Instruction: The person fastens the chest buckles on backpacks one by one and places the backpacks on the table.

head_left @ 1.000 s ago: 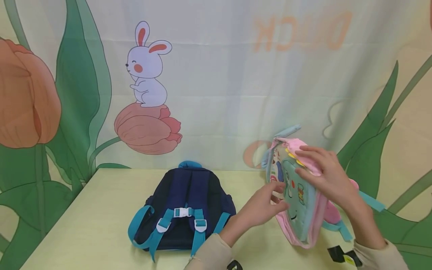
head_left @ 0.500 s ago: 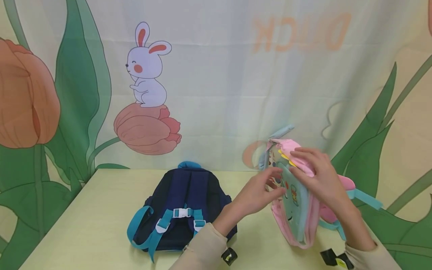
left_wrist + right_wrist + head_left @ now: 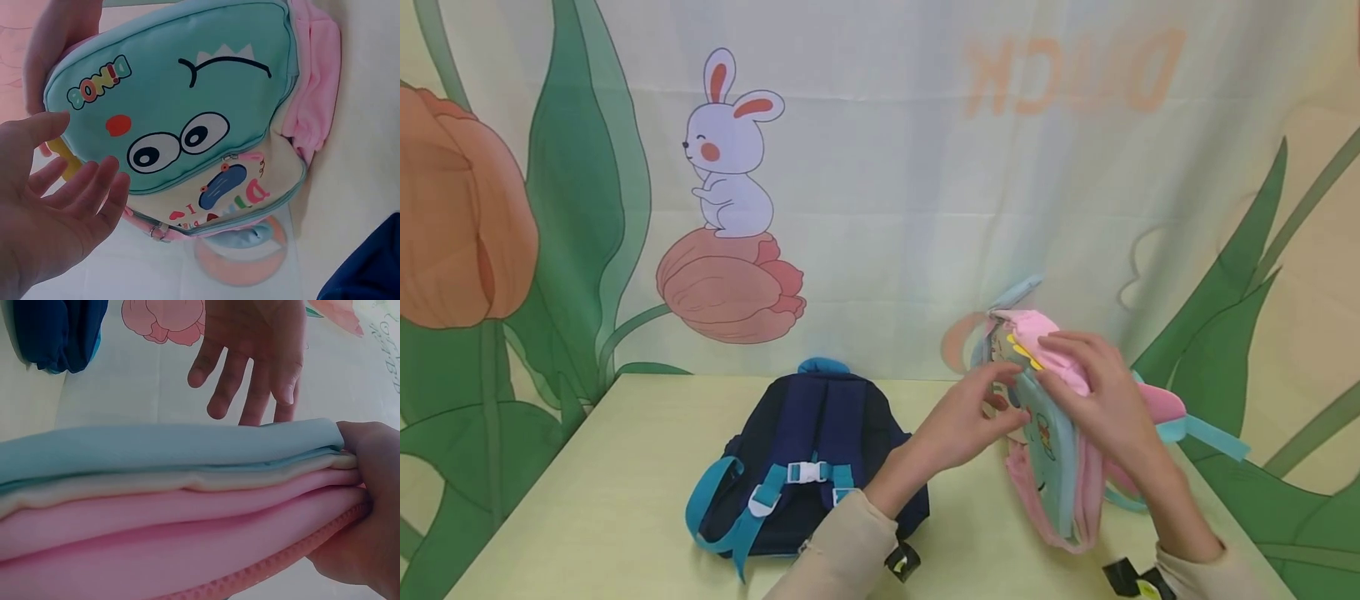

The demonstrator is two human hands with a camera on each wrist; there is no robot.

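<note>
A child's backpack (image 3: 1051, 454) in mint green and pink stands tilted on the table at the right of the head view. Its front pocket (image 3: 187, 81) bears a printed dinosaur face and colourful letters. My right hand (image 3: 1105, 404) grips the pack's upper side edge; in the right wrist view the thumb lies over the mint layer and the fingers curl round the pink back. My left hand (image 3: 958, 425) hovers before the pack's front, fingers relaxed and bent a little, holding nothing. In the left wrist view, the left hand (image 3: 56, 212) is beside the yellow trim.
A navy backpack (image 3: 801, 408) with teal straps lies straps-up on the pale yellow table (image 3: 572, 500), left of my left forearm. Behind the table hangs a curtain (image 3: 880, 208) printed with a rabbit and tulips. Blue straps (image 3: 1206, 435) trail right of the pink pack.
The mint and pink backpack has shifted a little left and turned more edge-on, with my right hand on it. My left hand has moved slightly up and left.
</note>
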